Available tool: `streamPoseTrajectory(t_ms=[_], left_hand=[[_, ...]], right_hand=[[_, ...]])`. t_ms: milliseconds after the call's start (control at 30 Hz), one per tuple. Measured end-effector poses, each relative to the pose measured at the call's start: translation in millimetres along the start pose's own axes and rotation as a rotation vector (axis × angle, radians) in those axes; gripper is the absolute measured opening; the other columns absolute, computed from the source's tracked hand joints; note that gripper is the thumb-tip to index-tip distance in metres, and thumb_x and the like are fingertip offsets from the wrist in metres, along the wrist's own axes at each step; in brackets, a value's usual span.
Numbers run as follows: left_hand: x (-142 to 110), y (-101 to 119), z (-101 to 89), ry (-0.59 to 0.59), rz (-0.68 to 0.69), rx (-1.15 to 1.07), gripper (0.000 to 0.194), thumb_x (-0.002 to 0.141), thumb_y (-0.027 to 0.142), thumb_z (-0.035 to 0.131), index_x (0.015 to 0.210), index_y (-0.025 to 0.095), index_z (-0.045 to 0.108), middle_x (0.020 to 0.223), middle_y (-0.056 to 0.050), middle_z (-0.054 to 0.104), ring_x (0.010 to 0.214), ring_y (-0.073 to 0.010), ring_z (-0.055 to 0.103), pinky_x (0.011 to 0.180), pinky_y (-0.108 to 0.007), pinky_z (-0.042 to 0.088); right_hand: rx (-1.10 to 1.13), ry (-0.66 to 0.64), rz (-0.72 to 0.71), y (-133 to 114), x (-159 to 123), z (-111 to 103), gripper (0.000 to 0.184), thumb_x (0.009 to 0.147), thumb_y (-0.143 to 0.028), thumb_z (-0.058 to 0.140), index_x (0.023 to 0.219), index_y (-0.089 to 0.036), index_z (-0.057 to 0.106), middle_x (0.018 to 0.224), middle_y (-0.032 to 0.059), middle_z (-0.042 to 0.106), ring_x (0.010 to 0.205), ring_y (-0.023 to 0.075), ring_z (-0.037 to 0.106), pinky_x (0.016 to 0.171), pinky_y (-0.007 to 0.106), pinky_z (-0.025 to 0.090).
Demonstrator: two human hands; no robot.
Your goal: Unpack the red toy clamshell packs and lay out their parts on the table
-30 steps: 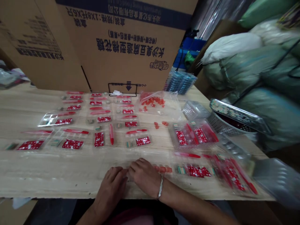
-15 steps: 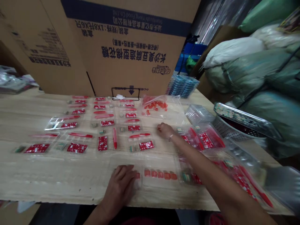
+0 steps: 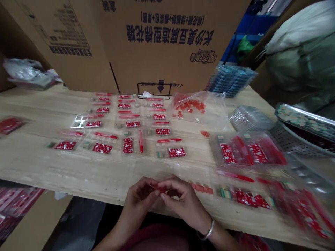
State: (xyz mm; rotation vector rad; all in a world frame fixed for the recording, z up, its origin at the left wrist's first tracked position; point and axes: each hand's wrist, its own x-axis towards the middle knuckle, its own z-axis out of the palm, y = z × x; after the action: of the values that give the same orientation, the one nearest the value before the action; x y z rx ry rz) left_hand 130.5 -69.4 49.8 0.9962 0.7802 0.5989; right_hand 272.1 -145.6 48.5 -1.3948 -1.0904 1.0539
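My left hand (image 3: 138, 198) and my right hand (image 3: 183, 200) meet at the near edge of the wooden table (image 3: 34, 157). Both pinch a small red piece (image 3: 162, 190) between their fingertips. Just right of my hands a clear plastic tray (image 3: 201, 188) lies on the table with a row of small red pieces in it. Farther off, several clear blister packs (image 3: 128, 134) with red pens and red packets lie in rows. A plastic bag of loose red pieces (image 3: 192, 106) sits behind them.
Large cardboard boxes (image 3: 162, 42) stand along the back of the table. A pile of filled packs (image 3: 248, 153) and empty clear trays (image 3: 248, 118) lie to the right, next to a white basket (image 3: 295, 136). Stuffed sacks (image 3: 306, 52) fill the far right.
My right hand came back from the loose red pieces near the bag to my left hand at the table's edge. Both hands now pinch a red piece. The view tilted down and left.
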Motion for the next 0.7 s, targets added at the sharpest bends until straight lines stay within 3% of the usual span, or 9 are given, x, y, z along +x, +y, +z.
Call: streamPoseTrajectory(t_ms=[133, 233, 367, 467, 567, 700], left_hand=[[-7, -1, -11.7, 0.047, -0.045, 0.012, 0.016, 0.063, 0.027, 0.079, 0.073, 0.019, 0.07, 0.073, 0.001, 0.071, 0.069, -0.0104, 0.062, 0.069, -0.02, 0.048], [-15, -4, -16.3, 0.053, -0.027, 0.076, 0.015, 0.067, 0.03, 0.077, 0.077, 0.02, 0.07, 0.076, 0.0, 0.072, 0.071, -0.012, 0.063, 0.068, -0.021, 0.049], [-27, -8, -19.5, -0.006, 0.169, 0.423, 0.011, 0.076, 0.029, 0.067, 0.084, 0.022, 0.071, 0.08, -0.002, 0.072, 0.075, -0.0152, 0.065, 0.068, -0.023, 0.051], [-32, -10, -21.4, -0.03, 0.237, 0.516, 0.012, 0.079, 0.027, 0.063, 0.085, 0.023, 0.072, 0.079, -0.002, 0.073, 0.072, -0.0153, 0.067, 0.066, -0.023, 0.051], [-32, -11, -23.1, -0.025, 0.101, 0.344, 0.014, 0.079, 0.034, 0.063, 0.082, 0.022, 0.071, 0.076, -0.003, 0.073, 0.071, -0.0161, 0.068, 0.067, -0.024, 0.053], [-29, -8, -23.5, -0.073, -0.089, 0.163, 0.019, 0.07, 0.036, 0.074, 0.074, 0.018, 0.068, 0.07, -0.002, 0.071, 0.065, -0.0134, 0.064, 0.063, -0.022, 0.051]], right_hand=[[0.157, 0.047, 0.002, 8, 4, 12, 0.011, 0.075, -0.023, 0.065, 0.086, -0.021, 0.066, 0.085, 0.0009, 0.064, 0.076, 0.0118, 0.061, 0.065, 0.022, 0.049], [0.119, 0.05, -0.023, 6, 1, 18, 0.007, 0.076, -0.022, 0.063, 0.081, -0.021, 0.067, 0.081, 0.0002, 0.061, 0.075, 0.0113, 0.06, 0.064, 0.021, 0.049], [-0.104, 0.046, -0.031, 4, -13, 26, 0.021, 0.073, -0.01, 0.055, 0.09, -0.021, 0.062, 0.081, -0.0008, 0.062, 0.071, 0.0109, 0.06, 0.064, 0.022, 0.049], [-0.357, 0.086, -0.179, 8, -24, 31, 0.029, 0.071, -0.004, 0.047, 0.092, -0.021, 0.057, 0.085, 0.0006, 0.062, 0.077, 0.0135, 0.061, 0.071, 0.026, 0.049], [-0.395, 0.051, -0.212, 12, -29, 31, 0.027, 0.071, -0.003, 0.044, 0.088, -0.021, 0.056, 0.083, 0.0007, 0.061, 0.076, 0.0133, 0.059, 0.07, 0.026, 0.047], [-0.015, -0.102, 0.025, 13, -28, 28, 0.013, 0.074, -0.012, 0.057, 0.085, -0.019, 0.06, 0.08, -0.0009, 0.06, 0.072, 0.0104, 0.058, 0.065, 0.021, 0.047]])
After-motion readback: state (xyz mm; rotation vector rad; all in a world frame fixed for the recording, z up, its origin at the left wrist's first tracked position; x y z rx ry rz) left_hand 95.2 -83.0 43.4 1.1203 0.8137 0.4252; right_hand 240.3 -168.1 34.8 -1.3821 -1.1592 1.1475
